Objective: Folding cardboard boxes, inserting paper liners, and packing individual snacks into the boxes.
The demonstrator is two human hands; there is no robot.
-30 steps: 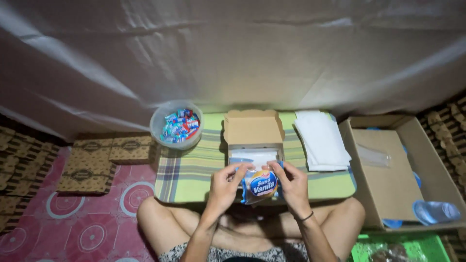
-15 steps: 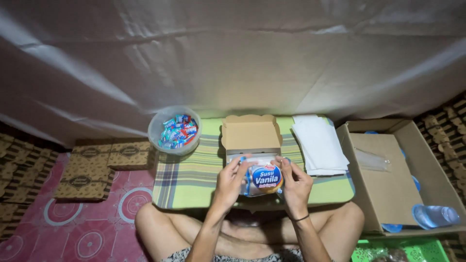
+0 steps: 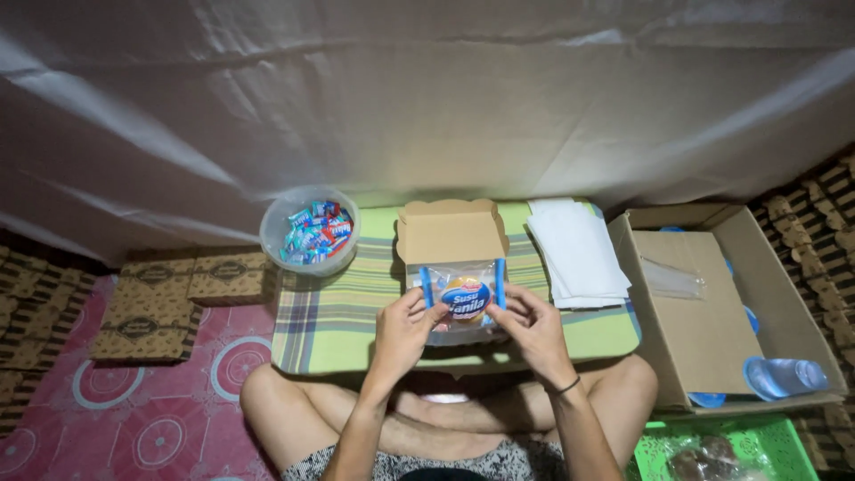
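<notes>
Both hands hold a clear packet with blue side stripes and a round pastry inside (image 3: 465, 294). My left hand (image 3: 403, 331) pinches its left edge, and my right hand (image 3: 532, 328) grips its right edge. The packet hovers over the mouth of a small open brown cardboard box (image 3: 451, 233), whose lid stands up behind it. The box rests on a low table under a green checked cloth (image 3: 347, 312), just above my crossed legs.
A clear bowl of wrapped candies (image 3: 310, 231) sits at the table's back left. A stack of white sheets (image 3: 579, 249) lies at the right. A large carton (image 3: 712, 312) with blue-capped cups stands to the right, folded brown boxes (image 3: 169, 289) to the left, a green basket (image 3: 712, 450) at lower right.
The packet has moved up and forward from near my lap to over the open box. Both hands kept their hold on it.
</notes>
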